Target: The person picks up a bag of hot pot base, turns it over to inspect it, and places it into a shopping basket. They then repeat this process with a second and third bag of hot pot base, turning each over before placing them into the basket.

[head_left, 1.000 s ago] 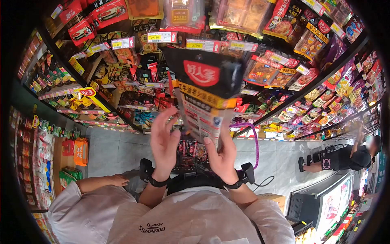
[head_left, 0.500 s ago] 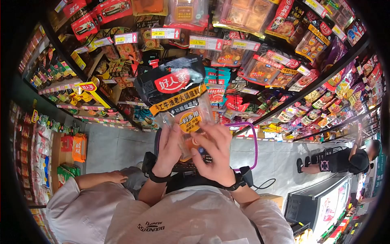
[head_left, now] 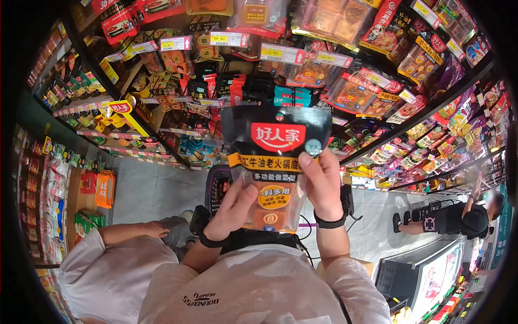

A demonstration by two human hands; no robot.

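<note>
Store shelves [head_left: 414, 124] | clear, black-topped pouch [head_left: 274, 197], red label [head_left: 278, 136] | left hand [head_left: 231, 211], right hand [head_left: 326, 186]: half-closed, gripping it

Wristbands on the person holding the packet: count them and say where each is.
2: one black wristband around the left wrist, another black wristband around the right wrist.

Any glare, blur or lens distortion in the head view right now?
Head view: fisheye bends the shelves into arcs, with black corners; the packet reads sharply, with slight shine on its black top; bright glare whitens the cabinet at lower right; the far-left shelf goods are small and dim.
</note>
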